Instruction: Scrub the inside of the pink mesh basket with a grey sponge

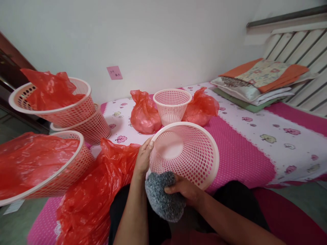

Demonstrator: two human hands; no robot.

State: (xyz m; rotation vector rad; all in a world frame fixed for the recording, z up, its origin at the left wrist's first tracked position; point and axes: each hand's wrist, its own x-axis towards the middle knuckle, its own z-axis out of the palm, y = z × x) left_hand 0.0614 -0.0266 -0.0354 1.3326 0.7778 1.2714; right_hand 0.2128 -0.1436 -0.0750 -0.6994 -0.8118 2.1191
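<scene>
A pink plastic mesh basket [199, 153] lies tilted in front of me, its mouth turned toward me. My left hand [144, 154] grips its rim on the left side, with the fingers over the edge. In my right hand [185, 190] is a grey fuzzy cloth [165, 197], bunched up against the near rim of the basket. The thumb presses on top of the cloth, and the other fingers are partly hidden behind it. Left of my left arm, a large red plastic bag [94, 197] lies crumpled on the bedspread.
Behind stands a smaller pink basket [170, 105] between two red bags, one left [145, 114] and one right [200, 107]. More baskets [81, 166] with red plastic stand at left. Folded bedding [263, 80] is stacked at right on the patterned bedspread [235, 149], beside a slatted headboard [301, 51].
</scene>
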